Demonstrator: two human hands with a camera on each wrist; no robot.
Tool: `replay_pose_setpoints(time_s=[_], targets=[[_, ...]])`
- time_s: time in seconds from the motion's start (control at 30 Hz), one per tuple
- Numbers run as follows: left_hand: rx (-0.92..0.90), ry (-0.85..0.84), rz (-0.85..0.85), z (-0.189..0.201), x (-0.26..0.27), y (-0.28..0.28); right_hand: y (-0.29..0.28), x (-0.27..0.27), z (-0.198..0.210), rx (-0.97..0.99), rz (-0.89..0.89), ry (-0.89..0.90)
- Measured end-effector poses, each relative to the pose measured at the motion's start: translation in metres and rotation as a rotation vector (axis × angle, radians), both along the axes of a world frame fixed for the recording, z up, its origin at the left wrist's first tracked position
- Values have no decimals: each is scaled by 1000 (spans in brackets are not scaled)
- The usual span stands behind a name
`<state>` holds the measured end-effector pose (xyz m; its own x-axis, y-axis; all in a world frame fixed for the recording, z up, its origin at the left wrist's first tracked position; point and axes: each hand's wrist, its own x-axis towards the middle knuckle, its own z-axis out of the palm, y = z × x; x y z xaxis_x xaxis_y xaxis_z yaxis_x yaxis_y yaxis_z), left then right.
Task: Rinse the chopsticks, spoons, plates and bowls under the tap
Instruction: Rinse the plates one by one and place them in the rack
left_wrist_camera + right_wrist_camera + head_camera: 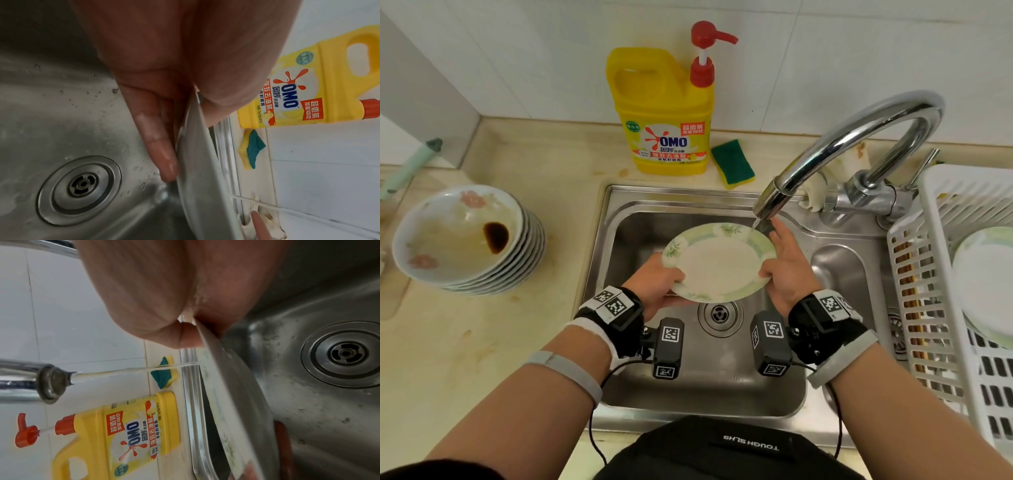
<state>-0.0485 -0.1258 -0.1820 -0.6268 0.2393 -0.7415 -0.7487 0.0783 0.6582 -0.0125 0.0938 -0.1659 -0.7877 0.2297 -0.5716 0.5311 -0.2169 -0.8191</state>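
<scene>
Head view: both hands hold the plate [717, 262] between them over the sink [688, 202], the left hand [654, 284] gripping its near-left rim, the right hand [787, 267] its right rim. Tap [808, 171] water strikes the far rim, beside the right fingers.

Left wrist view: thumb above, fingers [156, 142] beneath the rim.

Right wrist view: the thumb [164, 321] pinches the rim.

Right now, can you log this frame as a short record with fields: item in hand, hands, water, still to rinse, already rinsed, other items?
item in hand: plate, held tilted over the sink
left hand: grips the plate's near-left rim
right hand: holds the right rim
water: running from the tap onto the plate's far rim
still to rinse: stack of bowls on the counter, top one stained
already rinsed: plate in rack, chopsticks beside it
other items: soap bottle, sponge
</scene>
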Motion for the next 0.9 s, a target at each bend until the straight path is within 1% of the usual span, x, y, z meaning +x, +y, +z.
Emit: replay_pose_setpoints(time_s=[0.13, 0.27, 0.37, 0.47, 0.57, 0.63, 0.73, 0.9], targets=[[-4, 86, -50, -3, 1, -3, 2, -4, 3, -52, -90, 25], [-63, 198, -28, -2, -1, -7, 3, -4, 3, -26, -66, 42], [-117, 334, -25, 3, -3, -7, 4, -3, -2, 3, -34, 40], [-156, 442, 5, 9, -7, -8, 7, -4, -3, 14, -31, -19], [-161, 497, 29, 16, -11, -9, 8, -2, -4, -75, -18, -77], [-138, 512, 45, 20, -14, -8, 7, 1, -5, -116, -21, -109], [-97, 494, 70, 22, -18, -7, 5, 3, -9, -126, -52, -155], [-121, 360, 84, 21, -17, -7, 10, 2, -3, -75, -45, -194]])
